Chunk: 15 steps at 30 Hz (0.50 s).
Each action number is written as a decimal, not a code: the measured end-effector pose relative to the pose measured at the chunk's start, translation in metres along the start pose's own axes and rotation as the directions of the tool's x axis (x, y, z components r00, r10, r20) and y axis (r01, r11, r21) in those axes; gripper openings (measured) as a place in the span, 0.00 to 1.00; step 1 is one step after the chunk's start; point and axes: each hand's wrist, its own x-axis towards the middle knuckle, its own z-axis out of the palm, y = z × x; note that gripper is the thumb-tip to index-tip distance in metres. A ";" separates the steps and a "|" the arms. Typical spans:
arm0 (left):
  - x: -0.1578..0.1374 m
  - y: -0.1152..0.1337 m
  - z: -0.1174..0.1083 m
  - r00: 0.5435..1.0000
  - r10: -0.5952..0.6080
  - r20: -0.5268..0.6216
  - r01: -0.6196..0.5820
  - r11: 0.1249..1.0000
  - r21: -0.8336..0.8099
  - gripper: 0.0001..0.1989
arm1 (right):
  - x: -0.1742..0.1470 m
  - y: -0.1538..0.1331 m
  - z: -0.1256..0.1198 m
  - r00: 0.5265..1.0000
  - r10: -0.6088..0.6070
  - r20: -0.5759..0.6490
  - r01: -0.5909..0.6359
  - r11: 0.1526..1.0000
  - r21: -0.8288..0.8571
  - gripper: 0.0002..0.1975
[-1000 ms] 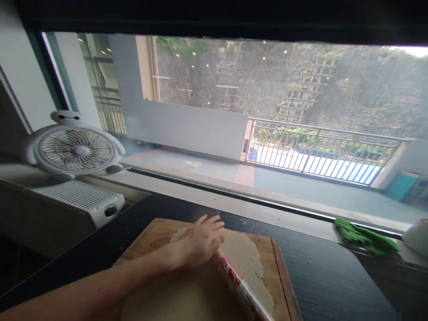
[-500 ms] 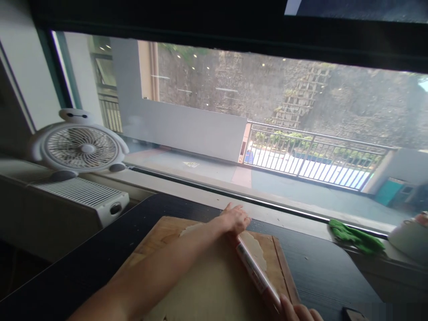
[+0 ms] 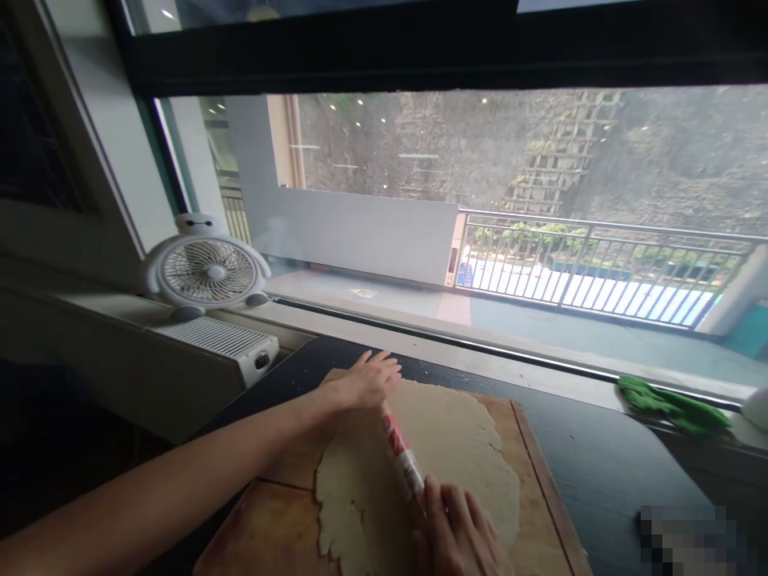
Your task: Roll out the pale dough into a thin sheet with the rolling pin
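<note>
Rolling pass, I'd say: your left hand (image 3: 367,381), fingers straight, tops the far end of the red-and-white cylindrical roller (image 3: 397,445), mid pale flat dough sheet (image 3: 451,424); your right hand (image 3: 461,532) bends fingers over the near end, clench unclear; next stroke wants even pressure; roller's now farther from the right edge of the brown wooden board (image 3: 536,520)

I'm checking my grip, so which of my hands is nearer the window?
Your left hand, at the far end of the printed roller, its fingers stretched out. Your right hand is farther back, at the bottom edge of the picture.
</note>
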 end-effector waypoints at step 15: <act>-0.101 -0.013 -0.012 0.991 -0.135 -0.001 0.135 0.990 0.039 0.25 | -0.006 -0.059 -0.050 0.997 0.060 0.046 -0.060 0.998 -0.013 0.19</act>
